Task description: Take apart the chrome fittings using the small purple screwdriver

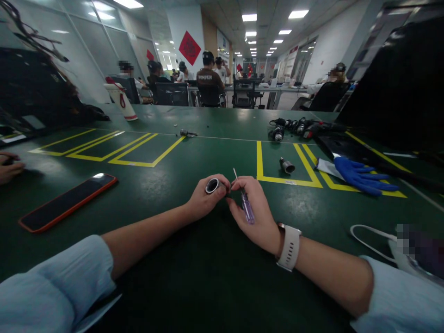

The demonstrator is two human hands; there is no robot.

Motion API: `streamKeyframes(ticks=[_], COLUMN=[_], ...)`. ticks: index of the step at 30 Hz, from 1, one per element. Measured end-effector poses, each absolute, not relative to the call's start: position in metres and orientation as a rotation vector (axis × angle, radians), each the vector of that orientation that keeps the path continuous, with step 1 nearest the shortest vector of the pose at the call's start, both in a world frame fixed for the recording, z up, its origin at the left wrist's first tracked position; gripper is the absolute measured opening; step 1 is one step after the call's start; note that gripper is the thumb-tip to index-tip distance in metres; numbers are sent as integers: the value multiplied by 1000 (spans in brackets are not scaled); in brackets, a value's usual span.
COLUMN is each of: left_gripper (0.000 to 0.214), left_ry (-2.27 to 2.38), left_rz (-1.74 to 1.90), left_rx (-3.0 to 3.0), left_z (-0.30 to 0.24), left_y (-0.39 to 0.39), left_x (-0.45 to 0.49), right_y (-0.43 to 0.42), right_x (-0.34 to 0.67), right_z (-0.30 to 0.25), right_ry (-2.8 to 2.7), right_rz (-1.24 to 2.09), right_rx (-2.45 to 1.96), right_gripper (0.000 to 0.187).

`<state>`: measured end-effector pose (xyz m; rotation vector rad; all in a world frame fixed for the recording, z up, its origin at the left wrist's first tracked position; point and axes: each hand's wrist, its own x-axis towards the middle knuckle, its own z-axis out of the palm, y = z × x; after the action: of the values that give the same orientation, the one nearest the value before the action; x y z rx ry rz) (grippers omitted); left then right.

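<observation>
My left hand (204, 199) is closed around a metal cylindrical part (212, 186), its hollow round end facing up toward me. A screwdriver (247, 209) with a clear purple handle rests in my right hand (255, 208), its thin shaft pointing up and away. The right thumb and fingertips come close to the far end of the metal part; whether they touch it is hard to make out. Beyond my right hand, a similar metal part (287, 165) lies on its side inside a yellow-taped box. Further off to the left lies a small dark part with a metal end (187, 133).
The green table (166, 273) carries yellow tape outlines. A phone in an orange case (69, 201) lies left. At right are a blue glove (364, 175), a white-strapped item (378, 231) and dark tools (301, 127). Another person's hand (10, 167) shows at the left edge; a white cup (121, 99) stands behind.
</observation>
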<state>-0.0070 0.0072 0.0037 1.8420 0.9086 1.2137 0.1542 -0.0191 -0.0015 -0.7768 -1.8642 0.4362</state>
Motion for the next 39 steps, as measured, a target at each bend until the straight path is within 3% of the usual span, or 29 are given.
streamKeyframes(ticks=[3, 10, 26, 39], left_gripper=[51, 31, 56, 81], left_ry=[929, 1312, 1175, 1110], left_rz=[1163, 1330, 792, 516], left_rx=[1830, 1740, 2312, 2445], left_z=[5, -6, -12, -6], left_y=[6, 20, 114, 125], left_x=[-5, 0, 100, 125], right_y=[-13, -25, -42, -38], right_x=[156, 153, 151, 150], right_z=[-4, 3, -3, -2], right_ry=[-1851, -1792, -2066, -2128], right_rz=[433, 327, 233, 186], right_rx=[-794, -711, -309, -277], right_gripper=[24, 27, 23, 17])
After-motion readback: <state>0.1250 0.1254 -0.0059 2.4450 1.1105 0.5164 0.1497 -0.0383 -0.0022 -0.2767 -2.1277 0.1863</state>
